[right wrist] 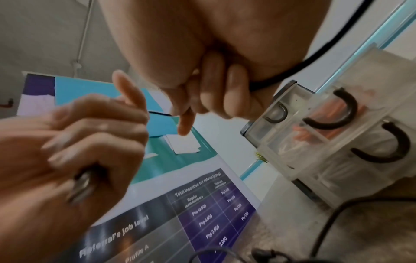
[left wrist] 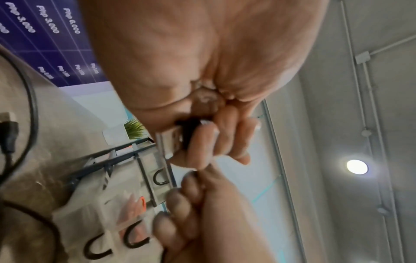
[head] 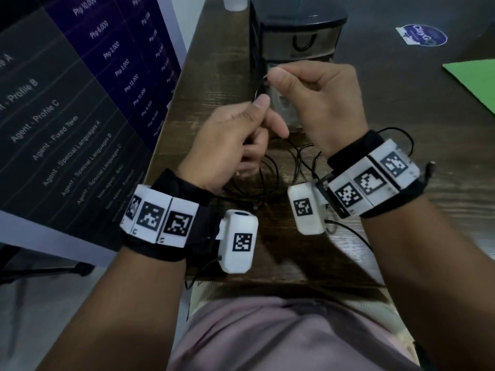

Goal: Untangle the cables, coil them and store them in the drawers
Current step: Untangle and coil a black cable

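Both hands are raised over the wooden table (head: 219, 62), in front of the drawer unit. My left hand (head: 259, 109) grips a thin black cable (head: 257, 90) between thumb and curled fingers. The left wrist view shows its silver USB plug (left wrist: 167, 142) sticking out of that fist (left wrist: 202, 137). My right hand (head: 271, 79) pinches the same cable a little higher, other fingers curled; the cable (right wrist: 319, 53) runs behind the right palm. More black cables (head: 270, 170) lie looped on the table under my hands. The clear drawer unit (head: 297, 41) has black U-shaped handles; its drawers (right wrist: 326, 142) look pushed in.
A dark printed banner (head: 80, 89) stands along the table's left edge. A green folder (head: 476, 84) and a round sticker (head: 422, 34) lie at the right. A pale cup (head: 235, 2) stands behind the drawers. Another plug (left wrist: 7, 128) rests on the table.
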The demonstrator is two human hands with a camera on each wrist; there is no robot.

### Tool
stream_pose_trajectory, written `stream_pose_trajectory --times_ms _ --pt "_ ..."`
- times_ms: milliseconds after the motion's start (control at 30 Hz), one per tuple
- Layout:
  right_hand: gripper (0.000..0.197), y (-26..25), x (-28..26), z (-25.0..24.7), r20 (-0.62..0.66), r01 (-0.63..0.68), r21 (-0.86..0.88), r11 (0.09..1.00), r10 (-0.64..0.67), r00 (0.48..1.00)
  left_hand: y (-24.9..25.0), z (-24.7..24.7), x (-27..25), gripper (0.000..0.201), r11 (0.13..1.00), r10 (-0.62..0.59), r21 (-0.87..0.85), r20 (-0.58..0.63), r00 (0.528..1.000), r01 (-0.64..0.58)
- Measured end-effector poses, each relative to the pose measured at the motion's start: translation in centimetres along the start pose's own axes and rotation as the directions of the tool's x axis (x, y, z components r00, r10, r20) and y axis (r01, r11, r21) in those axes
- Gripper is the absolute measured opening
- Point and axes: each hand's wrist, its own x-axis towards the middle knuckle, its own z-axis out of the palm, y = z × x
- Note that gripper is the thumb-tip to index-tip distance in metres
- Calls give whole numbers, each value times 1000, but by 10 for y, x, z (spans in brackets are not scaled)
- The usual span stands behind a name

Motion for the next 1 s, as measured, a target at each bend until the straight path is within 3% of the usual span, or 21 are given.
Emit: stream_pose_trajectory --times_ms 200,433,567,667,800,900,1000 --pt "30 16 -12 22 170 -94 -176 980 124 978 12 -5 9 38 959 93 -261 -68 993 -108" --pt "26 1 -25 33 367 -51 -322 945 174 914 19 -12 12 34 842 163 -489 -174 971 -229" --pt "42 -13 -32 30 417 -12 -367 930 175 892 19 -17 12 29 816 147 -525 -217 965 -243" --pt "44 -17 -32 24 480 17 -400 916 194 856 16 -16 12 28 873 136 -415 -302 944 -258" --pt "37 -28 -31 17 576 -17 -387 922 257 776 10 -21 14 33 972 220 7 -399 890 -237" --pt "29 -36 -25 6 587 -42 -331 943 240 773 3 -22 14 48 919 243 378 -311 919 -115" --pt "17 -37 -18 -3 572 -61 -301 952 231 787 -7 -21 12 59 895 119 446 -255 960 8"
